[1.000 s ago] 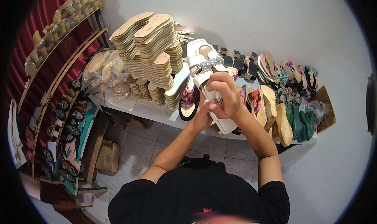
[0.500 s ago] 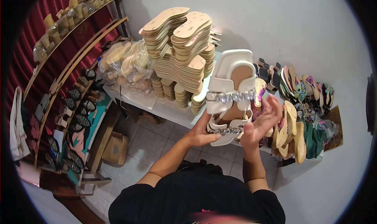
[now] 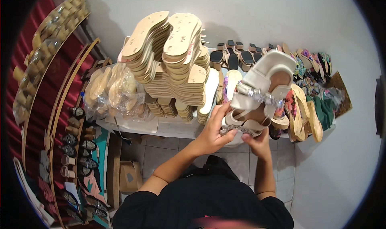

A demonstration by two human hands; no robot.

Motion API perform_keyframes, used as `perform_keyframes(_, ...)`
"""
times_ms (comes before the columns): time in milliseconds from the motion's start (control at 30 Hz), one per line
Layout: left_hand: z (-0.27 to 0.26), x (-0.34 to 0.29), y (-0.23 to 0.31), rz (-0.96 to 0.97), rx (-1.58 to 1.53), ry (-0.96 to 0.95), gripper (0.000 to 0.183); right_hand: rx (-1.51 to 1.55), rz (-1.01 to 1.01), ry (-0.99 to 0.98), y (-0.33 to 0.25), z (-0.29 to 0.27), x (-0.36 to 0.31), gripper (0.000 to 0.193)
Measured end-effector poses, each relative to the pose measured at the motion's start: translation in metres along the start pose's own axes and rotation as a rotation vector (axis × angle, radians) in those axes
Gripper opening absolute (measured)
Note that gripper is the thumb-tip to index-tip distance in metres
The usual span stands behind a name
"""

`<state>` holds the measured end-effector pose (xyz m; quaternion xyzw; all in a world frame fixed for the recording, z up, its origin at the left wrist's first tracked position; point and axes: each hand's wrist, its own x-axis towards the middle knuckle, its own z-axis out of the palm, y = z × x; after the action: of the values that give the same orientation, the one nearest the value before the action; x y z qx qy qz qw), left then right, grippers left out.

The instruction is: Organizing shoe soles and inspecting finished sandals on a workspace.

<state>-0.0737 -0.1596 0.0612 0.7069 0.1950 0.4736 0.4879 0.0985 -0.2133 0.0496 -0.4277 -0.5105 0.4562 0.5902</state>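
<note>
I hold up white sandal footwear with a brown insole and glittering jewelled straps, tilted with its square end up and to the right. Whether it is one sandal or two overlapping, I cannot tell. My left hand grips its lower left side, the thumb beside the lower jewelled strap. At the lower right edge, my right hand is closed on it, with its thumb at the near end; part of those fingers is hidden behind the sandal.
Tall stacks of sole-shaped boards stand on the white table. Left of them lies a clear plastic bag of soles. Sandals crowd the table's right side. A shelf rack rises at left; a cardboard box sits on the floor.
My right hand has gone from spread beside the sandal to closed on its lower edge. The sandal has tilted to the right. The view has shifted too.
</note>
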Motion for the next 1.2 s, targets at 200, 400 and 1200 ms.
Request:
perform_keyframes(200,0.021,0.067,0.002,-0.151,-0.323,-0.128,0.085,-0.196,-0.141,-0.007,-0.040,-0.043,0.045,0.055)
perform_keyframes(400,0.034,0.120,-0.035,-0.240,-0.372,0.076,0.057,-0.546,0.321,-0.746,-0.089,-0.127,0.152,0.047)
perform_keyframes(1200,0.054,0.105,-0.114,-0.619,-0.431,0.132,0.065,-1.322,0.098,-1.400,0.282,-0.036,0.475,0.038)
